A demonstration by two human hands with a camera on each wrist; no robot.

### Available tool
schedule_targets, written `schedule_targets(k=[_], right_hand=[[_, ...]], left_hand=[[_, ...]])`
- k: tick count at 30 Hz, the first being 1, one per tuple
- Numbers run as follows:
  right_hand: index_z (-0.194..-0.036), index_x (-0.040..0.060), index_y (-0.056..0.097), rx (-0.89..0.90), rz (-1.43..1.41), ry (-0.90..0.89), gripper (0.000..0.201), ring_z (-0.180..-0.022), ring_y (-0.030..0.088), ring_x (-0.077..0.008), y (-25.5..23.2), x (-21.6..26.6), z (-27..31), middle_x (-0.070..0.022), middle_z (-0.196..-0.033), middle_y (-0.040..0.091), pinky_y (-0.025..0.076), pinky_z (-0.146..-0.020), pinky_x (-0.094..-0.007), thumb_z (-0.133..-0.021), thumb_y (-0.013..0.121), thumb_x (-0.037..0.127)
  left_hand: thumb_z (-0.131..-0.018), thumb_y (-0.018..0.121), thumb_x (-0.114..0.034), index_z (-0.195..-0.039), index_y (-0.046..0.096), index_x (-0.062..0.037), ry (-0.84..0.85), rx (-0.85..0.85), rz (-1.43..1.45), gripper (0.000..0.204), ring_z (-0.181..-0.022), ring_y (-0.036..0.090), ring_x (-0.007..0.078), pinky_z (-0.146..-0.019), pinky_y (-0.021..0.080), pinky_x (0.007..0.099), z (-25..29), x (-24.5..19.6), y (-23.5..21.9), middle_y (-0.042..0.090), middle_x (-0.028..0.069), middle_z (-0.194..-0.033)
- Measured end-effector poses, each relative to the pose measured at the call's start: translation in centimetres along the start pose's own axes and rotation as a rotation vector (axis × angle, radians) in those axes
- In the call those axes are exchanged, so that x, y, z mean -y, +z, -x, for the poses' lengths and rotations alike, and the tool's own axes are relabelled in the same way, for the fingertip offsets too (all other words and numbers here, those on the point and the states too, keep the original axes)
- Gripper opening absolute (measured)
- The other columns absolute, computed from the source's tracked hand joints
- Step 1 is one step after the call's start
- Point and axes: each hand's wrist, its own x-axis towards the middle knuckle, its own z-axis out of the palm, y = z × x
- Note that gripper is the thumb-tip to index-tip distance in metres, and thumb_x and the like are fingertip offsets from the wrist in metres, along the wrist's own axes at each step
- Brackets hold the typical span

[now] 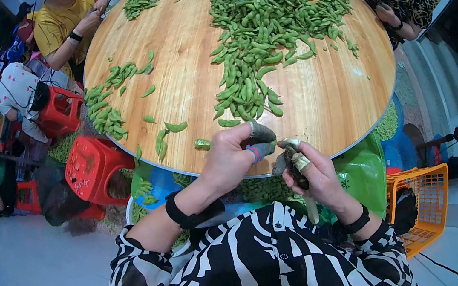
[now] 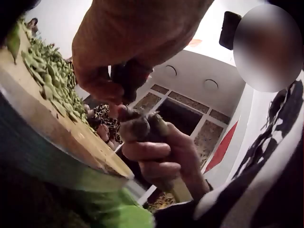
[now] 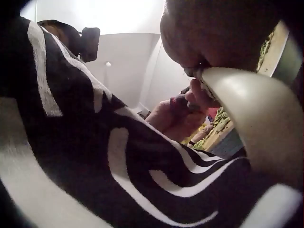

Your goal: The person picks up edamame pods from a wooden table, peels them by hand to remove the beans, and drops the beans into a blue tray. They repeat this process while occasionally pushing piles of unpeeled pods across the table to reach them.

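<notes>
A round wooden desk (image 1: 183,84) carries a wide spread of green bean pods (image 1: 257,23). At its near edge the left hand (image 1: 228,158), thumb and forefinger capped with finger guards, is clenched in a pinch near the right hand (image 1: 307,175); whether a pod sits in that grip I cannot tell. The right hand grasps a small pale-handled tool (image 1: 310,205). A pod should be light, soft-skinned and slightly slick, best pinched at its ends.
</notes>
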Motion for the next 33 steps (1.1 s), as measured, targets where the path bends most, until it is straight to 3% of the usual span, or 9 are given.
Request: schedule_targets(k=[4, 12, 20, 22, 26, 28, 29, 31, 33], right_hand=[[-0.138, 0.0036, 0.038, 0.025, -0.056, -0.025, 0.041, -0.051, 0.044, -0.0065, 0.5, 0.1, -0.1, -0.0045, -0.07, 0.055, 0.035, -0.046, -0.0188, -0.101, 0.034, 0.019], [-0.138, -0.0005, 0.038, 0.064, -0.094, -0.086, 0.045, -0.048, 0.044, -0.007, 1.0, -0.2, -0.4, -0.0066, -0.067, 0.053, 0.033, -0.043, -0.018, -0.101, 0.039, 0.025], [-0.133, -0.002, 0.046, 0.056, -0.163, -0.028, 0.039, -0.051, 0.045, -0.0064, 1.0, -0.3, -0.3, -0.0082, -0.079, 0.059, 0.034, -0.042, -0.0179, -0.099, 0.042, 0.017], [-0.133, -0.0019, 0.046, 0.067, -0.187, -0.007, 0.039, -0.051, 0.046, -0.007, 1.4, 0.4, -0.1, -0.0094, -0.082, 0.059, 0.035, -0.042, -0.0181, -0.099, 0.043, 0.017], [-0.133, -0.0011, 0.045, 0.097, -0.439, 0.156, 0.04, -0.053, 0.048, -0.0089, 0.9, 0.3, -0.2, -0.0112, -0.085, 0.059, 0.037, -0.04, -0.019, -0.098, 0.047, 0.016], [-0.133, -0.001, 0.045, 0.097, -0.489, 0.156, 0.04, -0.054, 0.048, -0.0097, 0.8, -0.4, -0.3, -0.0119, -0.088, 0.059, 0.037, -0.04, -0.0193, -0.097, 0.049, 0.016], [-0.132, -0.001, 0.045, 0.097, -0.54, 0.158, 0.04, -0.054, 0.048, -0.0104, 0.7, -0.6, -0.3, -0.0127, -0.092, 0.059, 0.038, -0.039, -0.0195, -0.096, 0.051, 0.016], [-0.132, -0.0009, 0.046, 0.087, -0.591, 0.192, 0.04, -0.054, 0.048, -0.0109, 0.9, -0.6, -0.5, -0.0125, -0.094, 0.059, 0.038, -0.039, -0.0198, -0.096, 0.051, 0.016], [-0.131, -0.0008, 0.046, 0.078, -0.645, 0.224, 0.04, -0.054, 0.048, -0.0113, 1.0, -0.6, -0.7, -0.0124, -0.096, 0.059, 0.039, -0.038, -0.02, -0.095, 0.052, 0.015]], left_hand=[[-0.079, 0.068, 0.005, -0.101, 0.059, 0.0, -0.112, -0.029, 0.384, 0.024, -0.086, 0.061, 0.0106, -0.08, 0.051, 0.0257, 0.3, -0.1, 0.8, 0.063, 0.0033, -0.093], [-0.079, 0.068, 0.006, -0.108, 0.051, -0.0025, -0.103, -0.058, 0.533, 0.035, -0.091, 0.062, 0.0135, -0.081, 0.053, 0.028, 0.7, 0.9, 1.2, 0.062, 0.0054, -0.097], [-0.08, 0.067, 0.004, -0.108, 0.05, -0.0025, -0.043, -0.085, 0.614, 0.034, -0.091, 0.064, 0.0164, -0.078, 0.055, 0.0291, 1.3, 0.6, 1.0, 0.063, 0.0072, -0.095], [-0.08, 0.069, 0.001, -0.108, 0.051, -0.0024, -0.242, 0.074, 0.715, 0.033, -0.087, 0.065, 0.0171, -0.074, 0.056, 0.0288, 1.2, 0.9, -0.2, 0.065, 0.0087, -0.092], [-0.08, 0.07, -0.003, -0.104, 0.055, -0.0009, -0.261, 0.174, 0.79, 0.029, -0.08, 0.065, 0.0149, -0.069, 0.056, 0.0289, 1.2, 1.3, -0.8, 0.066, 0.0081, -0.092], [-0.079, 0.069, -0.003, -0.099, 0.058, 0.0004, 0.138, 0.039, 0.051, 0.023, -0.074, 0.065, 0.0186, -0.064, 0.053, 0.0312, 1.5, 1.2, -0.6, 0.067, 0.0107, -0.09], [-0.079, 0.069, -0.003, -0.099, 0.058, 0.0004, 0.14, 0.037, 0.052, 0.023, -0.074, 0.065, 0.0186, -0.064, 0.053, 0.0312, 1.5, 1.1, -0.7, 0.067, 0.0107, -0.09], [-0.077, 0.069, -0.002, -0.096, 0.06, 0.0006, 0.617, -0.061, -0.395, 0.022, -0.071, 0.063, 0.0256, -0.062, 0.051, 0.0339, 1.6, 0.8, -0.8, 0.064, 0.0133, -0.085], [-0.073, 0.069, -0.001, -0.099, 0.061, 0.0, 0.697, -0.09, -0.464, 0.026, -0.068, 0.061, 0.0309, -0.06, 0.049, 0.0353, 1.6, 1.0, -0.7, 0.061, 0.0148, -0.08]])
